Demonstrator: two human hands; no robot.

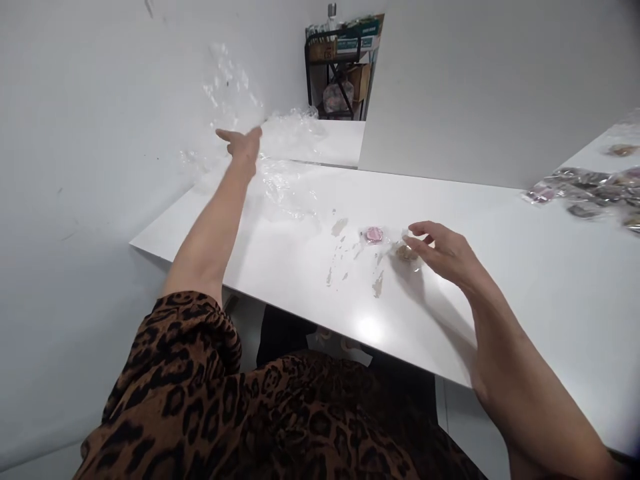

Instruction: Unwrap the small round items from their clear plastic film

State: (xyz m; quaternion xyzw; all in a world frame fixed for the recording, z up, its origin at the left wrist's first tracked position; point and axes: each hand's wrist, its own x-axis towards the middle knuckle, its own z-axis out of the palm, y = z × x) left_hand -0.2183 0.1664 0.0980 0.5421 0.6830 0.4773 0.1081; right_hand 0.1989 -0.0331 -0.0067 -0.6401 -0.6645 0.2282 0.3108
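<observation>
My left hand (243,147) reaches out to the far left with its fingers spread, among loose clear plastic bags (290,190). Beyond its fingers, against the wall, shows another crumpled clear bag (233,87); whether the hand touches it I cannot tell. My right hand (443,250) is closed in a pinch on the top of a small clear packet with something brownish inside (406,253), low over the white table (300,267). Just left of it lies a small clear packet with a round pink piece inside (373,235).
Several clear packets with dark and tan contents (595,190) lie at the table's right end. A grey panel (475,87) stands along the back edge, a white wall (90,133) at the left. Behind is a black rack (333,63) with boxes.
</observation>
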